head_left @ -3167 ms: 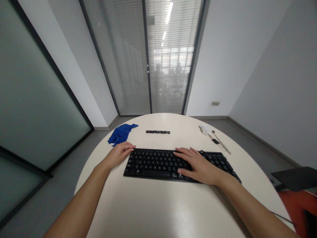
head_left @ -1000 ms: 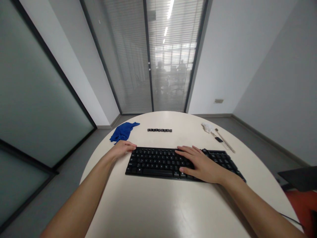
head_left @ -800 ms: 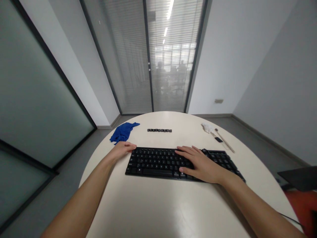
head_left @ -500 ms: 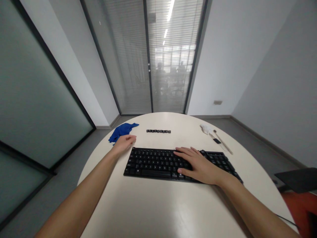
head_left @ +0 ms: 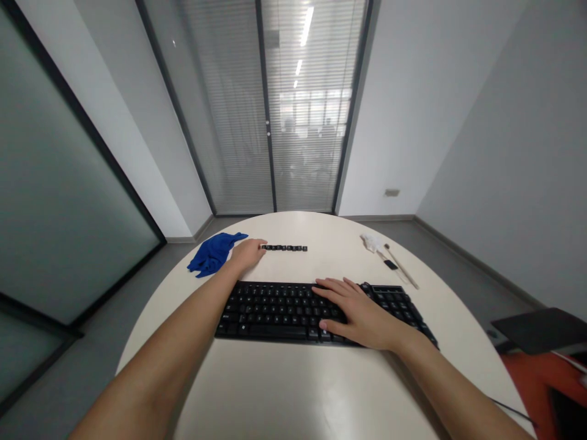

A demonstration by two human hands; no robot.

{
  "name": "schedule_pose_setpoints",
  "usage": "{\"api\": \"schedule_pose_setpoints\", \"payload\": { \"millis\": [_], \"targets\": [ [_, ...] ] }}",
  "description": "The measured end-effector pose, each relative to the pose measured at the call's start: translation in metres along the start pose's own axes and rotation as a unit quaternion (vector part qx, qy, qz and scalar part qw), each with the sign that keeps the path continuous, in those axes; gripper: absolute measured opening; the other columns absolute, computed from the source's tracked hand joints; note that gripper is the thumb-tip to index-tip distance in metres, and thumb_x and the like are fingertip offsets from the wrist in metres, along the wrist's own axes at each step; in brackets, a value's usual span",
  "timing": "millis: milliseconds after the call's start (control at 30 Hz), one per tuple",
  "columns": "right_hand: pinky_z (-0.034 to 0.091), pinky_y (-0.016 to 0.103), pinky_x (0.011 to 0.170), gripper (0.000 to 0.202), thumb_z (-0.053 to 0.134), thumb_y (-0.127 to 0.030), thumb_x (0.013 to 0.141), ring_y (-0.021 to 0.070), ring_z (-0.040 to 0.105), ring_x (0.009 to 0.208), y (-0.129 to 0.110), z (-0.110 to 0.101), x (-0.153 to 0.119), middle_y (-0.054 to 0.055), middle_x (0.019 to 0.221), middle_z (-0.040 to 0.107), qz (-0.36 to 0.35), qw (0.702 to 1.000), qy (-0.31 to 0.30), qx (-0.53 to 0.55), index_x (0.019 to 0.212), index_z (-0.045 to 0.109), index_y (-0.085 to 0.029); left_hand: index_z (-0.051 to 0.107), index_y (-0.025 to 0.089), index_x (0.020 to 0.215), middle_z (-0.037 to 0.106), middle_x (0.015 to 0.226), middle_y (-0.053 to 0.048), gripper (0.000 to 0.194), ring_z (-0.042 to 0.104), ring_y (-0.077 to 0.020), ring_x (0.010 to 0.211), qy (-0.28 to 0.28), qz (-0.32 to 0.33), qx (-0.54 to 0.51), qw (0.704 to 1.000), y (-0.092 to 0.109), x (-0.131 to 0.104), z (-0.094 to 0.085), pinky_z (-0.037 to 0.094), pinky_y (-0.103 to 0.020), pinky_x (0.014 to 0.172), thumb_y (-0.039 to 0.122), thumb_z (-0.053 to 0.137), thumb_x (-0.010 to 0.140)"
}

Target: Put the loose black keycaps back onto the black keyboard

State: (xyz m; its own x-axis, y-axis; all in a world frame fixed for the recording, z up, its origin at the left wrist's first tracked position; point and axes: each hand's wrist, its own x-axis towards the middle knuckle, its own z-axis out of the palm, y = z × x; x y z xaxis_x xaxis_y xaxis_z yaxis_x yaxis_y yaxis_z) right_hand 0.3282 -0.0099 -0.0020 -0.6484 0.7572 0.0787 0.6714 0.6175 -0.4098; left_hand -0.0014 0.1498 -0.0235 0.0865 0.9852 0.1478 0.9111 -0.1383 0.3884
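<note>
At the left end of a row of small black keycaps (head_left: pixel 288 248), my left hand (head_left: pixel 248 255) has its thumb and index finger closed around the end keycap; its other fingers are mostly hidden. Below the row lies a black keyboard (head_left: pixel 270 310), a few of its spots at the left looking bare of caps. Across the right half of that keyboard, my right hand (head_left: pixel 362 315) rests flat, palm down, with fingers stretched out and holding nothing. A crumpled blue cloth (head_left: pixel 211 253) lies just left of my left hand.
On the right of the round cream table (head_left: pixel 293 391) are a crumpled white tissue (head_left: pixel 371 243), a small black piece (head_left: pixel 390 264) and a thin brush (head_left: pixel 402 267). A cable (head_left: pixel 511 410) runs by the right edge. An orange chair (head_left: pixel 527 385) stands beyond it.
My left hand has moved right and away from me, from near the blue cloth to the left end of the keycap row. My right hand stays on the keyboard. The view has shifted slightly.
</note>
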Motion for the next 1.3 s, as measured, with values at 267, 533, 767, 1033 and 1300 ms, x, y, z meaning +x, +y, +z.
{"api": "schedule_pose_setpoints", "payload": {
  "millis": [267,533,767,1033,1300],
  "targets": [
    [0.015,0.061,0.123,0.07,0.051,-0.067,0.092,0.0328,0.033,0.148,0.002,0.001,0.0,0.01,0.16,0.038,-0.006,1.0,0.001,-0.007,0.15,0.046,-0.027,0.078,0.023,0.102,0.074,0.113,-0.01,0.022,0.065,-0.0299,0.109,0.034,-0.027,0.03,0.999,0.001,-0.014,0.0,0.047,-0.037,0.095,0.027,0.063,0.087],
    [0.017,0.063,0.121,0.068,0.052,-0.067,0.092,0.0337,0.035,0.146,0.002,0.001,0.0,0.01,0.16,0.039,-0.006,1.0,-0.002,0.0,0.149,0.047,-0.029,0.075,0.018,0.112,0.073,0.115,-0.01,0.032,0.068,-0.0253,0.099,0.064,-0.003,-0.057,0.996,-0.005,-0.05,-0.015,0.05,-0.035,0.093,0.031,0.053,0.093],
    [0.016,0.063,0.122,0.067,0.053,-0.066,0.092,0.0336,0.036,0.146,0.0,-0.001,0.0,0.01,0.158,0.041,-0.006,1.0,0.001,0.008,0.148,0.048,-0.03,0.076,0.022,0.106,0.074,0.113,-0.008,0.032,0.061,-0.0283,0.115,0.035,0.098,-0.171,0.98,-0.01,-0.114,-0.026,0.04,-0.041,0.109,0.043,0.056,0.091],
    [0.015,0.063,0.122,0.068,0.053,-0.066,0.092,0.0328,0.034,0.147,-0.002,-0.001,0.0,0.01,0.159,0.04,0.008,1.0,-0.007,-0.001,0.149,0.048,-0.028,0.077,0.021,0.1,0.074,0.11,-0.009,0.032,0.063,-0.0284,0.11,-0.007,0.09,-0.239,0.967,-0.03,-0.117,-0.038,0.043,-0.041,0.104,0.046,0.063,0.087],
    [0.016,0.065,0.121,0.067,0.054,-0.065,0.092,0.0342,0.035,0.147,0.003,0.004,-0.001,0.009,0.159,0.04,0.0,1.0,0.011,-0.001,0.149,0.048,-0.03,0.076,0.021,0.099,0.074,0.109,-0.009,0.031,0.064,-0.0284,0.108,-0.027,0.074,-0.259,0.963,-0.033,-0.116,-0.029,0.045,-0.041,0.102,0.047,0.066,0.084]
  ]
}}
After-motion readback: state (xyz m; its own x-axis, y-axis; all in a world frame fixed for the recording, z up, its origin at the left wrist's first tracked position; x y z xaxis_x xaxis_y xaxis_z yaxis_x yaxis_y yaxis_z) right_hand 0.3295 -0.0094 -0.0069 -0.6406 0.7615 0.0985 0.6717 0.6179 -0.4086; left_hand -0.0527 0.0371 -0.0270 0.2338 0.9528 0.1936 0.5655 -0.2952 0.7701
